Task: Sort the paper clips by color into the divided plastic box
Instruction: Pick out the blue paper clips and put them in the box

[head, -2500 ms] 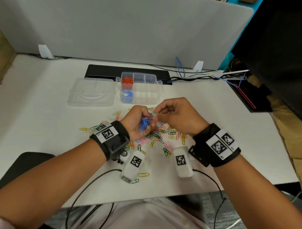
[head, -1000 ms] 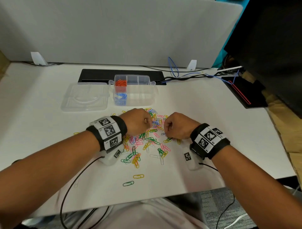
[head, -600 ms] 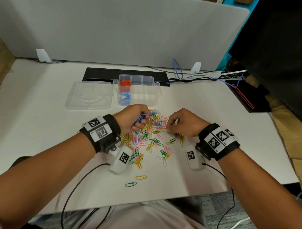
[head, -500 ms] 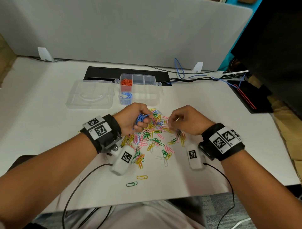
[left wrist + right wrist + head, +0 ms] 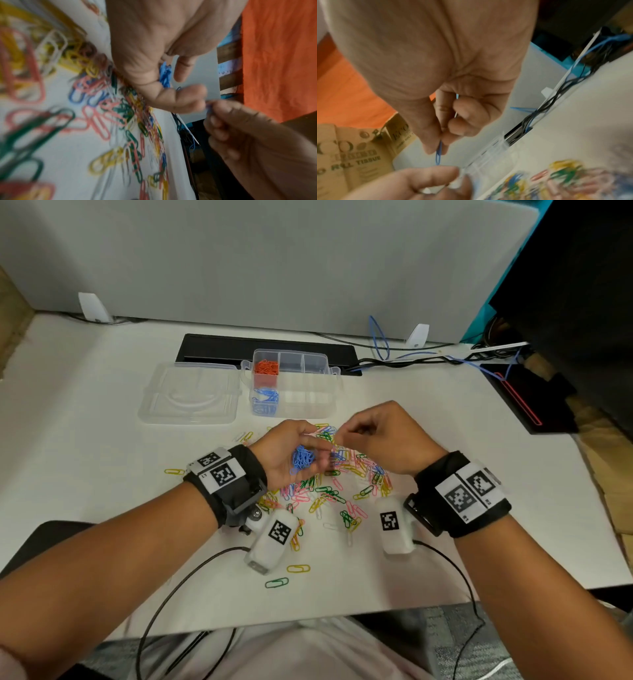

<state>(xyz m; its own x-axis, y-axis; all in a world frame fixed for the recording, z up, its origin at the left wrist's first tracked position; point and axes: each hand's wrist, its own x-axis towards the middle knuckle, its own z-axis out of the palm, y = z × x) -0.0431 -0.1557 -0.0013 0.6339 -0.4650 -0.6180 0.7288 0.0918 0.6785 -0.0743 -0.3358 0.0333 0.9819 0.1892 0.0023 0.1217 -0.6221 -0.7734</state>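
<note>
your right hand (image 5: 453, 83) pinches one blue clip (image 5: 438, 154), long axis toward your left hand (image 5: 291, 453), whose curled grip cups a blue clip bunch (image 5: 302, 459).

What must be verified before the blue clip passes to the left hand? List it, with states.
1. Right hand pinches a single blue clip: ok.
2. Left hand cups the blue bunch: ok.
3. The hands are close enough to pass: ok.
4. Box is open, lid beside it: ok.
5. Blue compartment has room: cannot tell.
6. No stray colour in the bunch: cannot tell.
</note>
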